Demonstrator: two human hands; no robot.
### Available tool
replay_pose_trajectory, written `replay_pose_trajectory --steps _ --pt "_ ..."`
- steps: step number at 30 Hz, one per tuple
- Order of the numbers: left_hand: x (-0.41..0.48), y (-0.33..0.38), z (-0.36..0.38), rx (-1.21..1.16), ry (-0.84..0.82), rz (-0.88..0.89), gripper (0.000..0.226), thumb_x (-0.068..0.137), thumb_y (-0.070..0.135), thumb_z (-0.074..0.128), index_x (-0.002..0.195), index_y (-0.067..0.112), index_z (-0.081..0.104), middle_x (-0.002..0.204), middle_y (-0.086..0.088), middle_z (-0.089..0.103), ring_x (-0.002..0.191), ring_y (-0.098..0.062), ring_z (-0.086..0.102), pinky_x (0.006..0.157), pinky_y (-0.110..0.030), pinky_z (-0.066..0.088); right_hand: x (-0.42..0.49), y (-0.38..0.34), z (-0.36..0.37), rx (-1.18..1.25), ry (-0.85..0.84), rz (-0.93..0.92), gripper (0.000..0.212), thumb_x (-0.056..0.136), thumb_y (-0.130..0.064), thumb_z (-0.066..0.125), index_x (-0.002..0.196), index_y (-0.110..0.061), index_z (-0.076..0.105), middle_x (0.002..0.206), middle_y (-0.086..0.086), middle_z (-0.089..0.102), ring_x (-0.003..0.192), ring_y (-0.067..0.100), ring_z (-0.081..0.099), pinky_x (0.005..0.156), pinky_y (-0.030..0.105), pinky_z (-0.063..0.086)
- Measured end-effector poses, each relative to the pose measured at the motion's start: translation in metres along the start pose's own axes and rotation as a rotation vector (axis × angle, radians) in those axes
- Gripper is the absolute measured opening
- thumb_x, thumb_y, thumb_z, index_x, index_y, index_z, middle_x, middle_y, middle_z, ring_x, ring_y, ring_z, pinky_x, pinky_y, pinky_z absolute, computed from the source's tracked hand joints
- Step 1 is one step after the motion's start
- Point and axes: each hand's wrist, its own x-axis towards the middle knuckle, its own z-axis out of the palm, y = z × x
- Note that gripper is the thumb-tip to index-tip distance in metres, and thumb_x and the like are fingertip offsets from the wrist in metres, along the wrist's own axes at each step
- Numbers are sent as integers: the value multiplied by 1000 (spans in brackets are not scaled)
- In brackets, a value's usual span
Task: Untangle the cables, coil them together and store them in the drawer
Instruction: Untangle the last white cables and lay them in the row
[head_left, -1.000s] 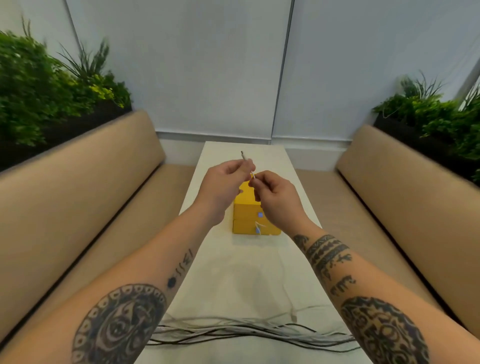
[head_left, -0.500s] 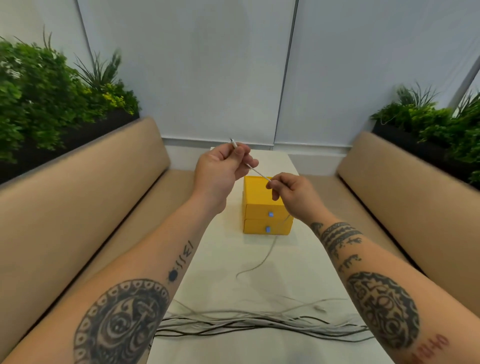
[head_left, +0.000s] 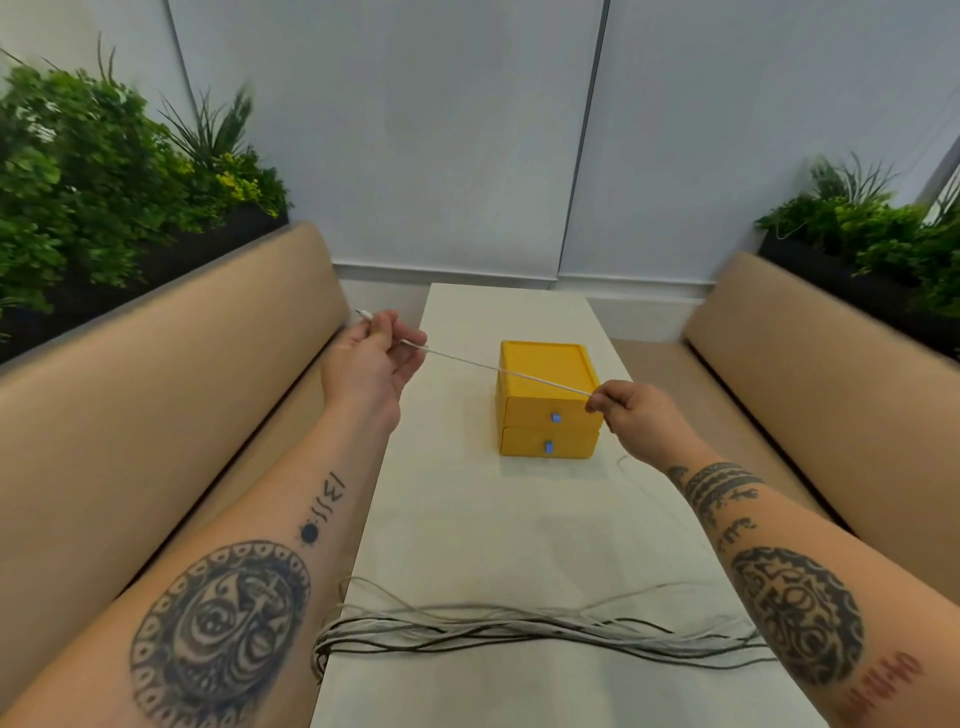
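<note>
L hand (head_left: 371, 364) and R hand (head_left: 636, 418) each pinch the same white cable (head_left: 498, 370), fingers curled round it, so a straight stretch runs taut btwn them. L hand is raised past the table's left edge w/ palm partly up. R hand sits lower, in front of the drawer box's right corner, thumb and forefinger nipping the cable. Both forearms reach in from the bottom corners. Nearest the camera, a bundle of cables (head_left: 519, 629), white, grey and black, lies across the table (head_left: 493, 519) from edge to edge, strands roughly parallel but crossing in places, ends passing under the forearms. Beyond that comes bare tabletop, then a slack bit of thin white cable on the surface just below the R hand; can't tell for sure it's the same one. Next is the yellow drawer box (head_left: 543, 364), mid-table, well apart from the bundle. Top drawer (head_left: 524, 413) and bottom drawer (head_left: 524, 447) are both closed, each w/ a small blue knob. The taut stretch crosses above the box lid. The cable's plug end (head_left: 363, 313) sticks out past the L hand, pointing up-left. Tan padded benches (head_left: 156, 374) flank the table on both sides. Green plants (head_left: 104, 171) in dark planters stand behind the bench backs, L and R. Farthest back are pale wall panels (head_left: 415, 130).
</note>
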Motion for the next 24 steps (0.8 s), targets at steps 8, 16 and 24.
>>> replay_pose_trajectory --steps 8,16,24 --pt "38 -58 -93 54 230 -237 21 105 23 46 97 9 60 73 -2 67 61 -11 69 58 -29 57 -24 34 -2 -142 -84 83 26 100 -35 50 80 -39 65 73 -10 59 70 16 56 61 28 38" --pt "91 -157 -153 912 298 -372 91 55 64 63 135 24 45 143 -9 48 127 -33 50 100 -54 45 -35 -1 2 -326 -165 -55 22 101 -39 49 91 -37 68 73 -13 57 68 12 54 57 23 35" --pt "-63 -93 -8 1204 -759 72 31 105 40 35 109 27 63 95 8 65 86 -12 60 85 -35 45 -36 -35 6 -402 -111 -306 24 101 -41 51 104 -29 71 75 -10 61 77 22 59 64 29 42"
